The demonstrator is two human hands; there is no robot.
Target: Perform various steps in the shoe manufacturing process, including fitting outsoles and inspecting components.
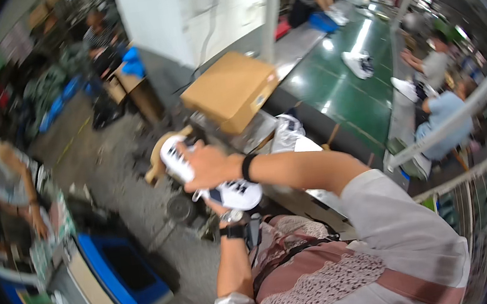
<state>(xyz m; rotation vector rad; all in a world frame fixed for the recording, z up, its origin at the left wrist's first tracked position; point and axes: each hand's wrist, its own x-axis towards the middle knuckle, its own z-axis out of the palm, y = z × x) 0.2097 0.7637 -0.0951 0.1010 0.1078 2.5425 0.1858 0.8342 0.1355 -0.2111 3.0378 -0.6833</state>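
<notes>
My right hand (pixel 211 165) reaches across from the right and closes on a white sneaker (pixel 177 165) with dark markings. Below that hand, a white sneaker part (pixel 243 197) with dark stripes and a navy patch shows. I cannot tell whether this is one shoe or a pair. My left hand (pixel 216 206), with a watch at its wrist, grips the lower part from beneath; its fingers are mostly hidden. Right behind the upper part is a tan curved piece (pixel 156 158) of a dark machine (pixel 182 209).
A closed cardboard box (pixel 230 90) stands ahead, with another white shoe (pixel 289 128) near it. Beyond runs a green conveyor (pixel 349 93) carrying white shoes (pixel 359 65), people seated alongside. A blue machine (pixel 112 274) and a standing person (pixel 12 177) are at left; a metal rack (pixel 475 202) at right.
</notes>
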